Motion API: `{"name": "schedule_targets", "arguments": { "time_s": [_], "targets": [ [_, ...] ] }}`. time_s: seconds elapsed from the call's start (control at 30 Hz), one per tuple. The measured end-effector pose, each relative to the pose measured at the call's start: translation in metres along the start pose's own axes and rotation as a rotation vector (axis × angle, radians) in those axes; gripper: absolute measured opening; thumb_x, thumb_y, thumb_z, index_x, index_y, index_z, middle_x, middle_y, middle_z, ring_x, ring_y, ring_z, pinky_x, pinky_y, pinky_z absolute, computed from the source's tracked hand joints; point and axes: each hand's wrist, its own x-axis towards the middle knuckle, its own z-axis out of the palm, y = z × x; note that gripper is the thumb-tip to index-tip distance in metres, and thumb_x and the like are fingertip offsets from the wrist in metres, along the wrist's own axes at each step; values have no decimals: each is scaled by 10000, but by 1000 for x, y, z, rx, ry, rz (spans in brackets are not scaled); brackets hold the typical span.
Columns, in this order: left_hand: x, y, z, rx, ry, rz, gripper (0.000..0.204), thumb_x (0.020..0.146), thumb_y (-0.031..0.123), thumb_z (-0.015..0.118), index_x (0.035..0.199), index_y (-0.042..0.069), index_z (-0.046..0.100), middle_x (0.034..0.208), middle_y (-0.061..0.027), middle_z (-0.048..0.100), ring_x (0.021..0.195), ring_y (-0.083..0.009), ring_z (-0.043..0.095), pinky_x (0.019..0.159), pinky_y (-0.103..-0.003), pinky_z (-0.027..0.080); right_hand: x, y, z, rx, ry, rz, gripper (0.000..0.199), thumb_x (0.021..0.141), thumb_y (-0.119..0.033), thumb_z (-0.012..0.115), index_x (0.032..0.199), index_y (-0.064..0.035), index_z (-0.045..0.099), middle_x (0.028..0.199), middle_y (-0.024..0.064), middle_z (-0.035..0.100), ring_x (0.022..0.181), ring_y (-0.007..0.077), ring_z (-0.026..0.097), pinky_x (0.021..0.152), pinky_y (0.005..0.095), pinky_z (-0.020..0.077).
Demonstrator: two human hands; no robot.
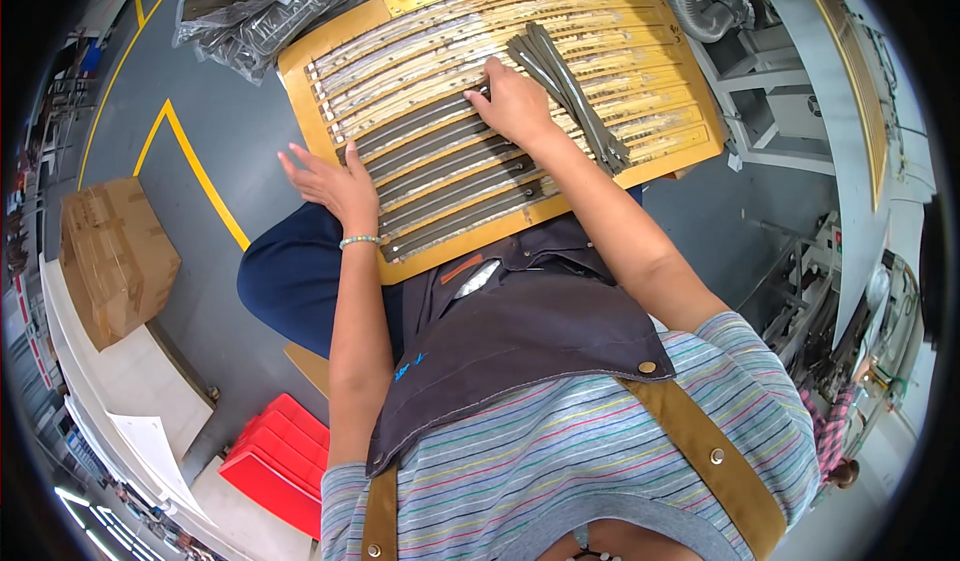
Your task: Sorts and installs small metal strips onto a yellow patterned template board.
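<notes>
Several flat, dark grey metal strips (450, 166) lie in the grooves of a yellow slotted board (690, 146) on your lap. Your right hand (515, 106) presses one strip with curled fingers; your left hand (335, 183) rests open, fingers spread, at the board's left edge. A loose bundle of strips (570, 91) lies crosswise just beside your right hand.

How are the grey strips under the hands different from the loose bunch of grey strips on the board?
The strips in the slots lie side by side, one per groove of the yellow board; the loose bunch is piled together, crossing the grooves at a slant. The right hand and left hand touch the slotted ones, not the bunch. Both are long, thin and dark grey.
</notes>
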Motion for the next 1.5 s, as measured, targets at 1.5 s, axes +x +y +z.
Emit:
{"name": "schedule_targets", "arguments": {
  "time_s": [1.5],
  "targets": [
    [8, 67, 4, -174, -565, 847, 461, 984, 292, 619, 1397, 87, 594, 1483, -42, 527, 1439, -316, 385, 1180, -509, 278, -95, 72, -67, 225, 57, 282, 519, 946, -279, 696, 1378, -20, 568, 913, 85, 683, 740, 263, 647, 710, 386, 519]
  ]
}}
